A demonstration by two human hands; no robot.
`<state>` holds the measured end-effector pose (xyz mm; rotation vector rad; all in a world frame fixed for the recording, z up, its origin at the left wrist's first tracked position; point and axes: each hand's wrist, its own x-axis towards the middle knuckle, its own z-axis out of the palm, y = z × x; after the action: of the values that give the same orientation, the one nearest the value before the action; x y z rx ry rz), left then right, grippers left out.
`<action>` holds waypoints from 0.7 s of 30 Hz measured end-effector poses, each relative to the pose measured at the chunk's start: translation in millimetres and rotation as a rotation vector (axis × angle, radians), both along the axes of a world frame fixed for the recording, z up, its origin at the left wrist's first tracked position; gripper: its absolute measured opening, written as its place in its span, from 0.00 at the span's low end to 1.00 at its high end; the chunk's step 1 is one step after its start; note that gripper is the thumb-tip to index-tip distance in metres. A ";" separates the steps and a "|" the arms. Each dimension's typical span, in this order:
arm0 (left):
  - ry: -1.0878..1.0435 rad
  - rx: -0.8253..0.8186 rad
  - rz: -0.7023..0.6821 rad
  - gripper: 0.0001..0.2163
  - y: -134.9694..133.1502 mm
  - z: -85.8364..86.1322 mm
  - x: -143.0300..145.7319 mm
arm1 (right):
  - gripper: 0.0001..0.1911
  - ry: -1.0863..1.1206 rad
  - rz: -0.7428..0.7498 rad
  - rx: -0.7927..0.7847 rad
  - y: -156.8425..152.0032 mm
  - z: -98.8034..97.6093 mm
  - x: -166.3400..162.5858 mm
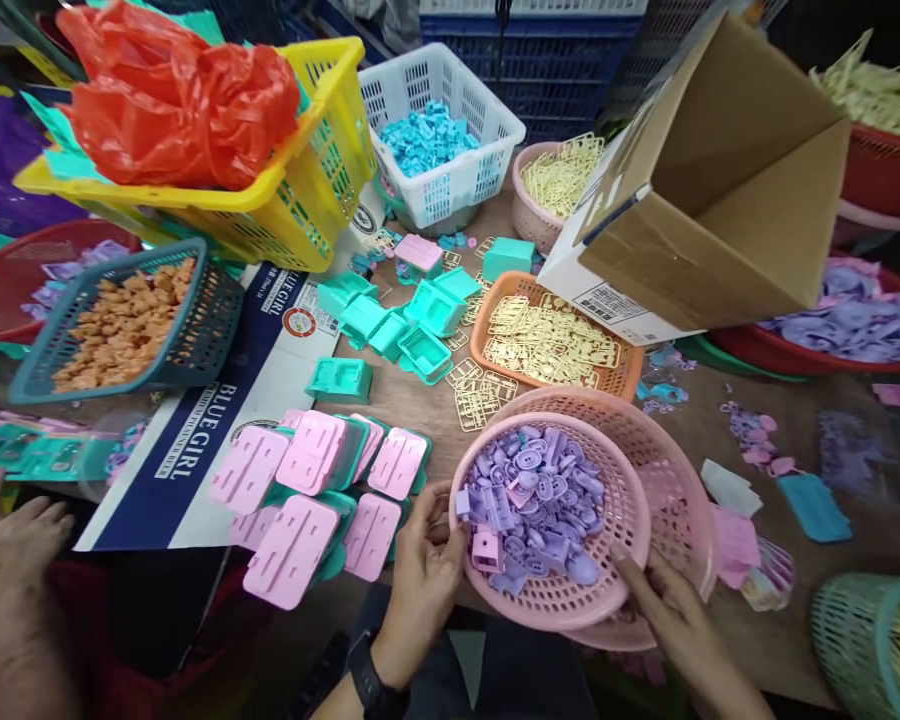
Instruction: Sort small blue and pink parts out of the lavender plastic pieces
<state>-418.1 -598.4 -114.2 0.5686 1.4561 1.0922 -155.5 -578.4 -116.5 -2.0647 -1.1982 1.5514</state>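
- Pinching left rim of small pink basket (562,603) with left hand (426,560), thumb over rim, other fingers curled outside; black watch (371,672) on wrist.
- Straddling right rim with right hand (667,600), thumb inside, fingers outside; cannot tell firmness of grip.
- Inside small pink basket: loose purple parts (532,510), plus pink part (487,548) by left rim.
- Located at middle of near edge of desk (416,405), overlapping larger pink basket (686,500), apparently jutting past the edge.
- Main risk: spilling purple parts onto lap or floor, from tilting toward near edge or losing one side of rim.
- Also possible: snagging on larger pink basket, jolting parts out.
- Just left, along near edge: pink-lidded boxes (311,455), grouped tightly; could topple from forearm or basket knock.
- Farther in: orange basket (636,372) of cream frames (555,340), loose teal boxes (431,305); likely mixing with purple parts after any scatter.
- Toward far right corner: cardboard box (750,220), tilted; might tip from a bump.
- By left edge: another person's hand (16,555), well apart.
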 end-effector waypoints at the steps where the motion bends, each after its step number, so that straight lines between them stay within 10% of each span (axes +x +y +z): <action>1: 0.022 0.003 -0.003 0.15 -1.3 2.6 -0.1 | 0.29 0.016 -0.001 0.002 -0.7 -5.4 2.3; 7: 0.229 0.042 -0.104 0.13 0.3 22.0 0.7 | 0.35 0.148 -0.153 -0.067 -0.1 -34.3 11.3; 21: 0.318 0.024 -0.008 0.19 5.9 14.4 -24.2 | 0.34 0.165 -0.148 0.013 -5.4 -22.7 -29.6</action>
<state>-442.3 -592.5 -99.9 0.7923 1.7132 1.0475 -185.0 -583.8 -139.1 -1.9270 -0.9720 1.6037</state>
